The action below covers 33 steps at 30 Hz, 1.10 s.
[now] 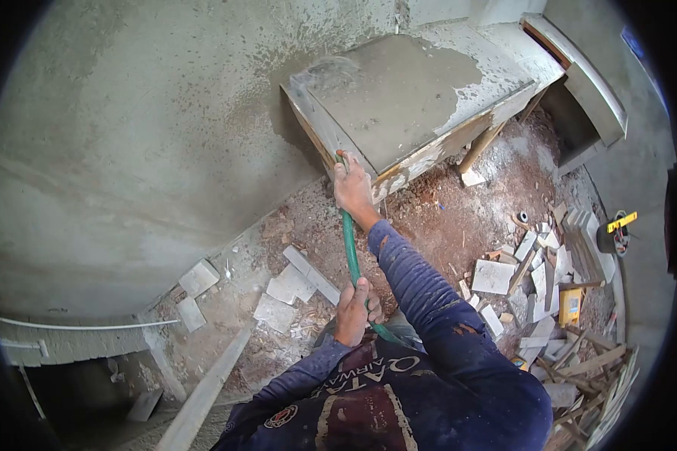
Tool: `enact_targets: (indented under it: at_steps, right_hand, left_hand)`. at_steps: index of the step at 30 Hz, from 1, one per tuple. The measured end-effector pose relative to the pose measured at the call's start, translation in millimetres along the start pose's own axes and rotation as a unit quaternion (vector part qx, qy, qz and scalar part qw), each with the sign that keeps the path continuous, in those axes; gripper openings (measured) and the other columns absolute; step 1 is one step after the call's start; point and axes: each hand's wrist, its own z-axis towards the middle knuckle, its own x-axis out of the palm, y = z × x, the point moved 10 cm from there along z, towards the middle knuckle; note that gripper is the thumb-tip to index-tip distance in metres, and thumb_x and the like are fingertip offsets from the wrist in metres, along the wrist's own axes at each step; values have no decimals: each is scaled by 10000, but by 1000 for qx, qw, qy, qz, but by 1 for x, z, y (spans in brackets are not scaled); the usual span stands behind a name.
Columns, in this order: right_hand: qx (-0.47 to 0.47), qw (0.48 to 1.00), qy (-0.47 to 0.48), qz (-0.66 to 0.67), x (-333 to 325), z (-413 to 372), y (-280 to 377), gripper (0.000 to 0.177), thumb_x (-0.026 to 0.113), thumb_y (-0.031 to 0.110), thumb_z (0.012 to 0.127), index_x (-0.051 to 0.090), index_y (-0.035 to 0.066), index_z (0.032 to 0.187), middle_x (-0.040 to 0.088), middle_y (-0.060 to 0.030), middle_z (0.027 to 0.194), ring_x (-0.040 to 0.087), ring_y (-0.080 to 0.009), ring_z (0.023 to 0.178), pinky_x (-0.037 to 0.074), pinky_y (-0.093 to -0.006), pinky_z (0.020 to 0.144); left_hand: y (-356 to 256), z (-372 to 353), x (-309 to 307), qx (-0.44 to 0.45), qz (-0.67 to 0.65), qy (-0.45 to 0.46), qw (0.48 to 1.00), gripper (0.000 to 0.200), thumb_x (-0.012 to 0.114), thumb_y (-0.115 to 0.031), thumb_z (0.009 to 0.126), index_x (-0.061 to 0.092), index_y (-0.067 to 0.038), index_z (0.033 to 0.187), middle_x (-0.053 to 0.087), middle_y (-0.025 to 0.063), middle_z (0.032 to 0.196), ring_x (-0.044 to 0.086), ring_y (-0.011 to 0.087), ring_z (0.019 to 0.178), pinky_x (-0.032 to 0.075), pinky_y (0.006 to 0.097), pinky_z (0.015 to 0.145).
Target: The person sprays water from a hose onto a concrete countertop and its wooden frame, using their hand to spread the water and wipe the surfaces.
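The person's right hand (pixel 353 186) is wrapped around a green hose (pixel 350 244) near its tip, at the front left corner of a raised slab (pixel 399 94) (its top wet and grey over much of its surface). The left hand (pixel 353 312) is closed on the same hose lower down, just in front of the dark shirt (pixel 466 383), while pale broken pieces (pixel 292 286) lie on the dusty floor (pixel 421 233) to the left

I see a slim green hose (pixel 351 244), gently curved, gripped in the left hand (pixel 357 310) and right hand (pixel 353 186), its tip pointing away from the body beside a wet-looking grey slab (pixel 406 98).
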Motion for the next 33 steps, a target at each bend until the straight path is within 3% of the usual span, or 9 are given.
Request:
enact_targets:
  at_steps: [14, 18, 21, 26, 29, 33]
  right_hand:
    - [-22, 993, -101, -53, 11, -7, 12, 331, 471, 172, 946, 518, 71, 1257, 631, -260, 1092, 605, -458, 990, 452, -506, 886]
    - [-7, 995, -87, -39, 22, -11, 14, 329, 472, 161, 941, 516, 60, 1252, 626, -257, 1099, 607, -455, 979, 454, -503, 876]
    - [-50, 995, -85, -32, 29, -14, 28, 324, 476, 153, 937, 517, 49, 1242, 619, -248, 1111, 610, -454, 956, 459, -497, 862]
    - [0, 999, -38, -30, 33, -17, 33, 317, 463, 151, 942, 515, 40, 1234, 610, -233, 1138, 608, -431, 971, 458, -481, 863]
    - [-47, 994, -90, -39, 27, -17, 28, 315, 458, 154, 946, 513, 44, 1235, 612, -231, 1132, 606, -422, 984, 456, -479, 866]
    - [-54, 993, -94, -42, 22, -18, 30, 313, 455, 160, 949, 514, 52, 1238, 615, -231, 1131, 600, -423, 998, 451, -482, 875]
  left_hand:
    - [-33, -6, -44, -12, 33, 64, 997, 369, 446, -448, 1012, 418, -80, 999, 404, 7, 679, 414, 116, 527, 396, 302, 512]
    - [-36, -13, -50, -18, 28, 72, 997, 367, 442, -446, 1014, 419, -80, 999, 401, 7, 677, 411, 116, 526, 394, 302, 509]
    - [-39, -17, -52, -14, 25, 72, 997, 364, 437, -444, 1016, 421, -81, 1000, 400, 8, 677, 409, 118, 524, 393, 302, 508]
    - [-39, -17, -54, -7, 24, 68, 997, 368, 439, -452, 1013, 421, -86, 994, 399, 10, 677, 413, 123, 527, 394, 303, 506]
    - [-36, -16, -55, -4, 29, 67, 997, 364, 439, -452, 1013, 420, -89, 991, 398, 10, 678, 416, 122, 528, 396, 302, 505]
    - [-34, -17, -51, -1, 30, 64, 997, 359, 437, -450, 1014, 422, -92, 998, 398, 10, 678, 417, 121, 527, 397, 302, 505]
